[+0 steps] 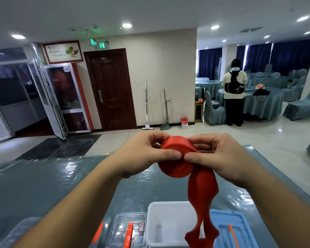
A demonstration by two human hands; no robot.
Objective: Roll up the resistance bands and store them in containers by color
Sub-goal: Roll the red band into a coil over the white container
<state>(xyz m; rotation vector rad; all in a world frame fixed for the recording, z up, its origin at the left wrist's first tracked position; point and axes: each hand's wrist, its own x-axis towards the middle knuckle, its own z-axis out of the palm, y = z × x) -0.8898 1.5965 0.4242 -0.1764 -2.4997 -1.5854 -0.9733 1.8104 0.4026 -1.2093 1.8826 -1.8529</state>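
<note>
1. A banquet hall with a grey-covered table (pixel 43 185).
2. A red band (pixel 175 158), mostly rolled, is held above the table, its roll axis pointing roughly toward the camera; its loose tail hangs into a white bin (pixel 161 219).
3. Left hand (pixel 141 154) and right hand (pixel 217 156), forearms raised, both pinch the roll, thumbs meeting at its front.

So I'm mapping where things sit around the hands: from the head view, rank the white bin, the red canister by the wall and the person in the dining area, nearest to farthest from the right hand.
From the right hand:
1. White bin, on the table just below the hands.
2. Red canister, on the floor against the far wall.
3. Person, standing at a table, back right.
</note>
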